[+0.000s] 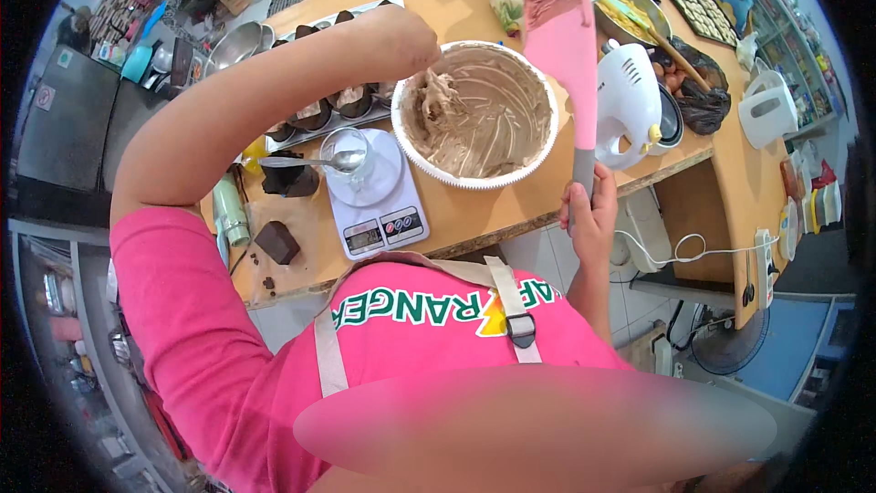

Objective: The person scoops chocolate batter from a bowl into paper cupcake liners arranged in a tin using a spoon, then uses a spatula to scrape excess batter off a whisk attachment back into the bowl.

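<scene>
My right hand (589,210) grips the grey handle of a pink spatula (566,46) and holds it upright beside the bowl, its blade smeared with brown batter. My left hand (411,41) reaches across the table and is closed over the far left rim of a white bowl (550,123). The bowl holds brown chocolate batter (479,114), with a lump of it lying just below my left fingers. In front of the bowl stands a white kitchen scale (374,215) bearing a small glass (351,151) with a spoon (310,162) across it.
A muffin tray with dark paper cups (319,110) lies under my left arm. A white hand mixer (630,100) rests right of the bowl, with a metal bowl (630,14) and a tray of biscuits (698,5) behind. A brown paper cup (276,242) sits near the table edge.
</scene>
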